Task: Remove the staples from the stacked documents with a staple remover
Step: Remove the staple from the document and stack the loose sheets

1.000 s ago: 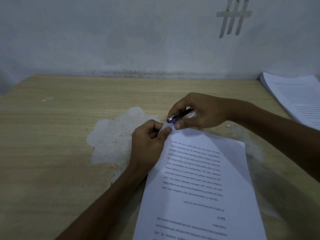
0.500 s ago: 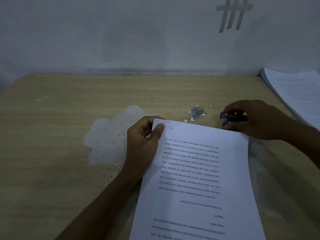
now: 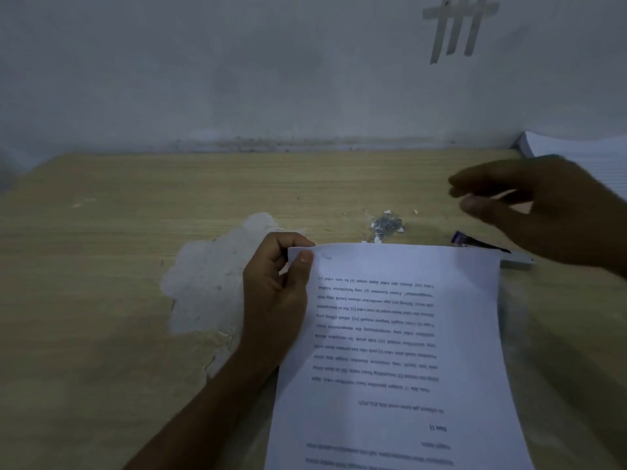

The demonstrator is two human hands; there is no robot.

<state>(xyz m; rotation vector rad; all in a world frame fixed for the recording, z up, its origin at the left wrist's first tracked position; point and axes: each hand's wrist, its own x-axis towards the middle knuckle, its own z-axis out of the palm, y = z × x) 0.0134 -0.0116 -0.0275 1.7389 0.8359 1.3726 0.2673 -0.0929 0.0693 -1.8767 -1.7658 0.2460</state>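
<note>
Pale wooden desk (image 3: pixel 101 300): the left hand (image 3: pixel 274 293) pinches a corner of the white printed document (image 3: pixel 407 351), likely to steady it, while the empty right hand (image 3: pixel 549 208) hovers, fingers loose, over the purple-and-black staple remover (image 3: pixel 475 244) lying near a heap of loose metal staples (image 3: pixel 386 223).

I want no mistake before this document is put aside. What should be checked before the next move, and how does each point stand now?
1. Staple out of the far left corner of the white printed document: cannot tell; only a faint mark shows there.
2. Left hand grips that corner: ok.
3. Right hand free: ok, it looks empty, though blurred.
4. Purple and black staple remover lies on the light wooden table: ok, beyond the document's far right corner.
5. Small heap of loose metal staples clear of the document: ok.
</note>
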